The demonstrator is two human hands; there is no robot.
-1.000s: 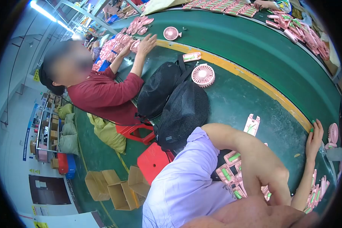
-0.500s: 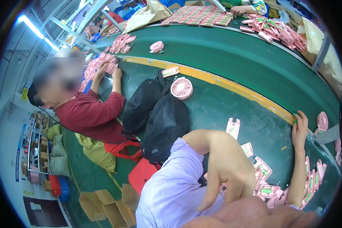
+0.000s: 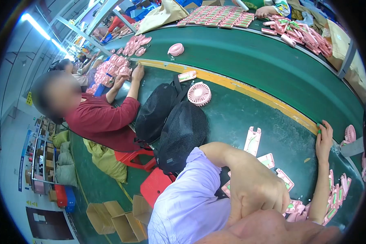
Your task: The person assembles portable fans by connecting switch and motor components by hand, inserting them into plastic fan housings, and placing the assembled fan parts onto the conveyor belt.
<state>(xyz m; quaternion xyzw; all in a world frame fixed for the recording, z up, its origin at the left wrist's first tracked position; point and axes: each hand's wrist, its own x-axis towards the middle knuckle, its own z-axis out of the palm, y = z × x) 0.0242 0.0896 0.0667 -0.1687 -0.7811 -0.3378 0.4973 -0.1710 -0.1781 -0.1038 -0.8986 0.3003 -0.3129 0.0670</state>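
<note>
My left hand (image 3: 258, 191), at the end of a lilac sleeve, is bent back close to my face at the lower middle. Its fingers are curled in, with nothing visible in them. Across the table, my right hand (image 3: 324, 140) rests on the yellow-edged border with its fingers stretched out; a small green patch shows at one finger. Between the arms lie pink plastic shell parts with green pieces, including a long flat one (image 3: 253, 141) and a shorter one (image 3: 266, 160). More pink shells (image 3: 336, 195) lie heaped beside my right forearm.
Two black mesh bags (image 3: 183, 136) and a round pink fan head (image 3: 199, 94) sit on the green table. A co-worker in a red top (image 3: 105, 116) handles pink parts at the left. Beyond the yellow strip (image 3: 232, 85) runs a green belt (image 3: 264, 57). Cardboard boxes (image 3: 128, 225) stand on the floor.
My left hand has shifted right, and its loosely hanging fingers have curled in. My right hand stays at the table edge. The view has shifted slightly, and the co-worker's head has turned.
</note>
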